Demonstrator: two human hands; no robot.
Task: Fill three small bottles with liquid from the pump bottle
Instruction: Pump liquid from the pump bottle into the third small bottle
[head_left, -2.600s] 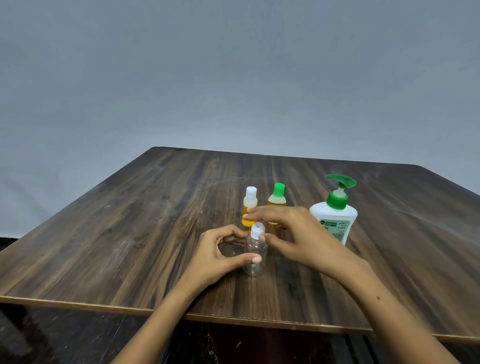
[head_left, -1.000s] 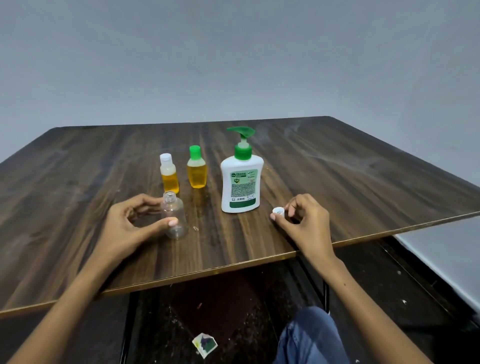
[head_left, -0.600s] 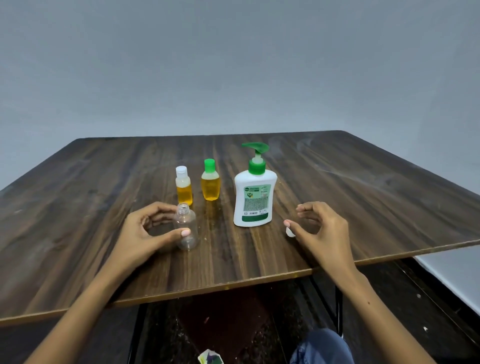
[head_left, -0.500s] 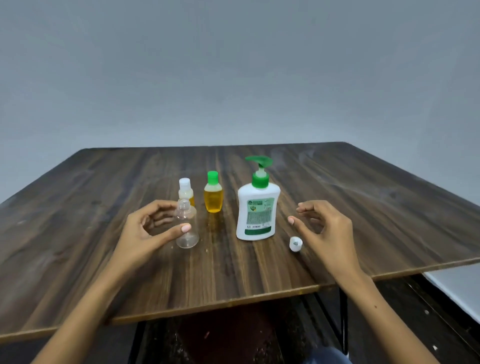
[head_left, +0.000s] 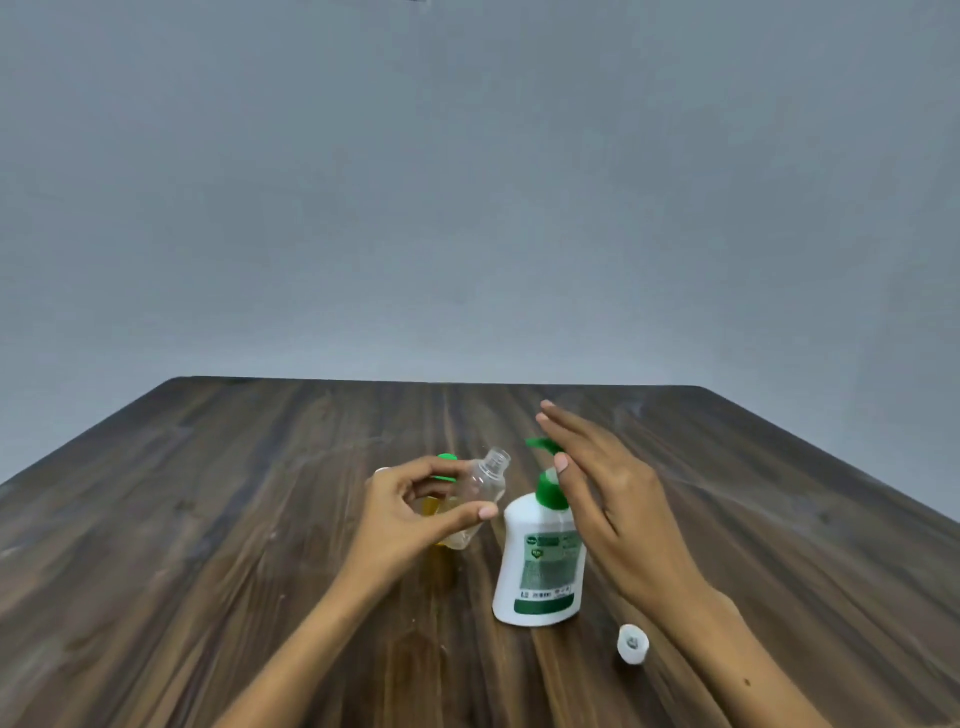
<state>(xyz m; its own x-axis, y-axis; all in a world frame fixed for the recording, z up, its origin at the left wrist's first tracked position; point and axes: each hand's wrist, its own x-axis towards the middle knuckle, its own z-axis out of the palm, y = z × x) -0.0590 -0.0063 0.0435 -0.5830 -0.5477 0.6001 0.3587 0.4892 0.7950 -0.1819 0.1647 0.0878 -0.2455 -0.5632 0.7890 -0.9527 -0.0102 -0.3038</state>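
Note:
My left hand (head_left: 415, 512) grips a clear, uncapped small bottle (head_left: 480, 488), lifted and tilted with its mouth toward the green pump nozzle. The white pump bottle (head_left: 540, 566) with a green pump head (head_left: 545, 470) stands on the wooden table (head_left: 208, 519). My right hand (head_left: 613, 499) hovers over the pump head with straight fingers, holding nothing. Behind my left hand, a small bottle of yellow liquid with a green cap (head_left: 445, 458) is mostly hidden. Only a white cap top (head_left: 382, 471) shows of another small bottle. The loose white cap (head_left: 632, 643) lies on the table near my right wrist.
A plain grey wall rises beyond the table's far edge. The table's right edge slants down past my right arm.
My left hand has lifted the clear bottle off the table and tilted it toward the pump. My right hand left the white cap on the table and moved up over the pump head.

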